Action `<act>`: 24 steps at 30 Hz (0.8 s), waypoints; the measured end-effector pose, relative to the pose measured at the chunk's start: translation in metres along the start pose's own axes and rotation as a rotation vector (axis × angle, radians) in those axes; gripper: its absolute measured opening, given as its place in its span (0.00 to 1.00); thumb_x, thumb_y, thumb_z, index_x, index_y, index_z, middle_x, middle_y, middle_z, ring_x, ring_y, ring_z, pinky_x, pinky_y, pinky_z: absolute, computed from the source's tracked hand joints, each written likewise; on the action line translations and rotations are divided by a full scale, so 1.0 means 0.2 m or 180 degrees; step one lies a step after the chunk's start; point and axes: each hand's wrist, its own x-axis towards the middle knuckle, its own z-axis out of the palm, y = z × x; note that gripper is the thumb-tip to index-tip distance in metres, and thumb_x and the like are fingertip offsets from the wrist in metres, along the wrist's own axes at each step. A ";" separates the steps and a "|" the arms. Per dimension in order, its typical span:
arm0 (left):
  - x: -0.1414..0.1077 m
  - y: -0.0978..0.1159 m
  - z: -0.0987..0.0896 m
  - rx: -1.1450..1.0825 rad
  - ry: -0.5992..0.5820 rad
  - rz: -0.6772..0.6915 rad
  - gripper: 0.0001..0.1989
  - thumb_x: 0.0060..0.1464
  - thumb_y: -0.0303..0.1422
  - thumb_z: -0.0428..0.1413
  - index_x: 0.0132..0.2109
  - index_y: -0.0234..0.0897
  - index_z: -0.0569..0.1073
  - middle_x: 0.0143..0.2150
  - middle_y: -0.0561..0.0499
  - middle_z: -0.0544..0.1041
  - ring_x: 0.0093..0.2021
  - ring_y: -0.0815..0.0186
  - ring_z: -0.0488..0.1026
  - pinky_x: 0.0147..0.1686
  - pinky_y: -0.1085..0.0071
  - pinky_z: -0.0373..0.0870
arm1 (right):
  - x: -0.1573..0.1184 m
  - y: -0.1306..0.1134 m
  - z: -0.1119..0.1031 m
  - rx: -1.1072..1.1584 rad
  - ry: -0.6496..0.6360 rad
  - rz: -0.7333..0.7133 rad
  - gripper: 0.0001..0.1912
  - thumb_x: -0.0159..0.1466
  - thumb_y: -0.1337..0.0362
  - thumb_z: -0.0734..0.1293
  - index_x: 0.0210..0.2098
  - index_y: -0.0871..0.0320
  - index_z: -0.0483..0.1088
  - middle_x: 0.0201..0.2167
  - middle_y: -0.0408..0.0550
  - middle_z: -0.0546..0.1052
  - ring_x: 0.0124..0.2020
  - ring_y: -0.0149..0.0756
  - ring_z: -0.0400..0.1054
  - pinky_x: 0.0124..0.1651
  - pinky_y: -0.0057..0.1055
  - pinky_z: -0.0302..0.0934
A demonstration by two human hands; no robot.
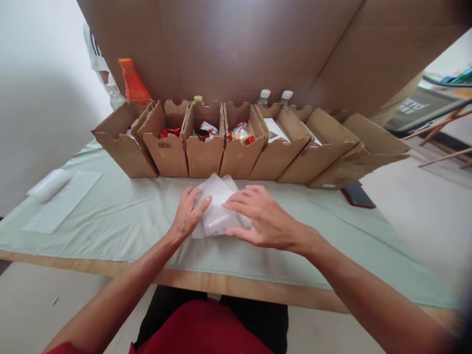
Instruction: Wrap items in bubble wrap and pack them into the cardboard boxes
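Note:
A folded piece of clear bubble wrap [217, 206] lies on the green cloth in front of me; whether something is inside it I cannot make out. My left hand [190, 211] holds its left side, with the thumb on top and the fingers at the far left edge. From the right, my right hand [263, 216] grips it, fingers bent over the top and thumb along the near edge.
Behind the wrap stands a row of cardboard bins [204, 157] holding packets and white boxes. At the left lie a roll of bubble wrap [50, 185] and a flat strip [62, 201]. An orange bottle [134, 83] stands behind. A dark flat object [358, 194] lies right.

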 end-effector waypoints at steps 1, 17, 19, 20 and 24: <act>-0.01 0.00 0.00 0.0123 -0.0096 -0.0057 0.30 0.51 0.51 0.58 0.54 0.35 0.75 0.66 0.33 0.66 0.72 0.41 0.57 0.68 0.46 0.57 | -0.02 0.02 -0.03 0.0246 0.0229 0.0227 0.19 0.67 0.51 0.69 0.50 0.56 0.76 0.49 0.52 0.81 0.52 0.48 0.72 0.59 0.49 0.58; -0.02 0.10 0.01 -0.0931 -0.0581 -0.0660 0.38 0.46 0.44 0.68 0.62 0.34 0.69 0.58 0.37 0.78 0.57 0.46 0.76 0.57 0.53 0.73 | 0.05 0.21 0.39 0.2506 0.0046 0.2030 0.31 0.66 0.40 0.61 0.59 0.54 0.69 0.56 0.55 0.78 0.56 0.52 0.73 0.58 0.49 0.67; -0.04 0.09 -0.01 -0.1152 -0.0386 -0.0674 0.36 0.51 0.43 0.65 0.63 0.32 0.67 0.57 0.36 0.79 0.55 0.50 0.78 0.54 0.57 0.76 | 0.13 0.13 0.41 0.2785 0.0150 0.1945 0.28 0.67 0.43 0.60 0.57 0.54 0.70 0.54 0.54 0.78 0.54 0.52 0.74 0.55 0.47 0.69; -0.04 0.08 -0.04 -0.1260 -0.0280 -0.0656 0.35 0.52 0.41 0.64 0.63 0.33 0.66 0.57 0.37 0.79 0.55 0.51 0.78 0.52 0.59 0.77 | 0.19 0.09 0.42 0.2874 0.0206 0.1895 0.27 0.67 0.43 0.61 0.56 0.54 0.70 0.54 0.54 0.78 0.54 0.53 0.74 0.55 0.48 0.69; -0.09 -0.04 -0.40 -0.1453 0.0315 -0.0544 0.34 0.49 0.36 0.64 0.64 0.37 0.67 0.57 0.42 0.79 0.54 0.54 0.78 0.52 0.61 0.76 | 0.53 -0.08 0.52 0.3028 0.0252 0.1313 0.29 0.64 0.49 0.64 0.61 0.54 0.66 0.59 0.54 0.75 0.59 0.54 0.70 0.61 0.50 0.64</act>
